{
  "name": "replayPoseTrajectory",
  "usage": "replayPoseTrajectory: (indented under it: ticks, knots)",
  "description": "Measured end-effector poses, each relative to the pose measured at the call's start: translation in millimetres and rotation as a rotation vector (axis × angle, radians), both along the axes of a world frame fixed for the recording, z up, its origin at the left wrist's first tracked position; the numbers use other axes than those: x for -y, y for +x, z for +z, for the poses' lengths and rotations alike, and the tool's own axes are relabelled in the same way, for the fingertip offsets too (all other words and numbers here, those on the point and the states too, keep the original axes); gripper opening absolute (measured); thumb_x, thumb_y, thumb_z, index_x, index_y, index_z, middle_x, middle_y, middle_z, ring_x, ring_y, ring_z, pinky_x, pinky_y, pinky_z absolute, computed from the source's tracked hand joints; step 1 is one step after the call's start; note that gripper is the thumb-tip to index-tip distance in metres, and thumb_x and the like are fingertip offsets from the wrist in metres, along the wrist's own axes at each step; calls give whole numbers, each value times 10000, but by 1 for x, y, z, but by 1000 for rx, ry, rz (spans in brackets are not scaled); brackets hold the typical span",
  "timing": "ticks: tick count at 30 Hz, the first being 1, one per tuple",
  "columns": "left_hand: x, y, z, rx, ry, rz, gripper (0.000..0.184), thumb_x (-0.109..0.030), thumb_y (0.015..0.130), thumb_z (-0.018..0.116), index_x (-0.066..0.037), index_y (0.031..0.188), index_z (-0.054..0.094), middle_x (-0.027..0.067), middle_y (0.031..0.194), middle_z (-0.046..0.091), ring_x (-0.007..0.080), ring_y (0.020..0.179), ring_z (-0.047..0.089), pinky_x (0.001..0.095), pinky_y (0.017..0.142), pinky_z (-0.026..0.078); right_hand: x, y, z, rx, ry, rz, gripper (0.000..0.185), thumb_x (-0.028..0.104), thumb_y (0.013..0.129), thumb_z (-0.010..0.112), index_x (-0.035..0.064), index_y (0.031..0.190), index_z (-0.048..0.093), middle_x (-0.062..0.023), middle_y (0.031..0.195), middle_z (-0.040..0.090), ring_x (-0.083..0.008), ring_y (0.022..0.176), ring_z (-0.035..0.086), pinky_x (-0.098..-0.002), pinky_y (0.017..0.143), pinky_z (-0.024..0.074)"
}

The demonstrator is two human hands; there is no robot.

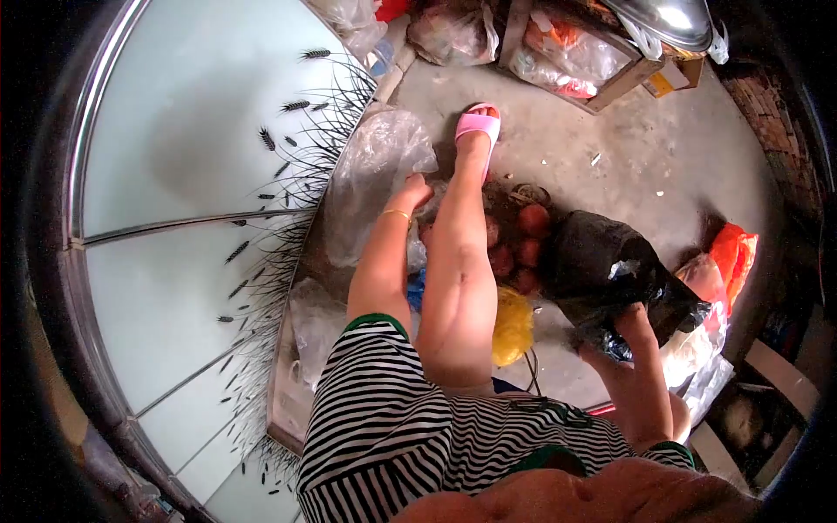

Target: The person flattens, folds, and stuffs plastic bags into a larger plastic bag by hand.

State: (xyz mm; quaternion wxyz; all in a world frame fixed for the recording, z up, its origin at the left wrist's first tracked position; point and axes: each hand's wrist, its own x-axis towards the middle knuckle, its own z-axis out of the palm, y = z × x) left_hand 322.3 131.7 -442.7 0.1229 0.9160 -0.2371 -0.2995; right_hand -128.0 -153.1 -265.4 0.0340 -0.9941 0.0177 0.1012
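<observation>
My left hand, with a bangle at the wrist, is closed at the edge of a large clear plastic bag. The bag spreads over the floor beside the glass panel. On the other side, my right hand grips the near end of a black plastic bag; the fingertips are partly hidden in its folds. Several reddish round vegetables lie between the black bag and my leg, their exact kind unclear. A yellow plastic bag sits nearer to me.
A glass panel with black grass patterns borders the left. My foot in a pink slipper rests ahead. A wooden crate holding bagged items stands at the back. An orange bag lies at right, near white bags.
</observation>
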Motion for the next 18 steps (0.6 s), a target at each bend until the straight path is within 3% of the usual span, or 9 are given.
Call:
replayPoseTrajectory:
  ticks: [1,2,4,5,6,9,12,14,18]
  knots:
    - [-17,-1,-32,200,-227,101,384,-146,730,537,83,1037,562,277,985,603,327,953,604,379,807,464,-2,2,6,-44,5,-12,351,152,783,526,41,1113,566,-158,1136,572,-333,1084,513,-390,963,387]
    - [-26,3,-18,135,-339,192,384,-135,719,556,85,1033,553,261,982,599,313,932,601,369,793,463,0,-3,8,-154,31,-68,344,161,789,515,43,1107,571,-148,1132,572,-322,1078,513,-406,957,386]
    - [-34,9,37,2,-567,367,389,-111,697,593,91,1025,536,230,976,591,285,890,595,348,763,460,9,-17,16,-368,80,-184,333,178,803,494,47,1096,582,-128,1126,574,-300,1065,513,-437,946,383]
    - [-34,7,74,15,-632,532,430,-94,681,615,85,1059,509,209,964,580,261,866,581,335,762,456,15,-23,22,-168,-95,145,262,121,744,525,32,972,618,-140,960,613,-342,944,536,-432,865,421]
    - [-36,3,106,26,-697,695,479,-76,666,637,79,1092,483,188,952,569,237,843,568,321,761,451,24,-35,16,-130,-44,49,255,118,747,527,26,970,611,-153,960,610,-359,928,537,-429,849,431]
    - [-57,9,173,224,-848,615,579,-65,687,642,78,1186,385,189,1002,542,205,838,545,298,751,434,18,-31,50,-15,285,-499,210,132,773,526,1,929,580,-219,945,577,-427,858,532,-462,772,453]
    - [-74,0,257,84,-853,606,252,-49,741,589,61,967,566,119,1036,566,146,838,536,282,724,424,20,-14,96,-138,235,-690,140,62,759,501,25,887,545,-222,856,551,-385,819,545,-432,692,464]
    - [-72,-20,316,112,-927,503,177,-36,745,568,55,894,594,96,991,570,140,821,525,258,716,414,20,-8,107,298,257,-644,182,64,777,528,5,949,524,-219,878,555,-360,824,560,-401,695,459]
    - [-64,-65,400,251,-921,11,168,28,709,522,64,860,585,86,893,544,155,793,491,226,711,390,-24,67,202,568,767,-604,561,175,772,614,50,1275,397,-213,1201,489,-327,1148,469,-391,890,423]
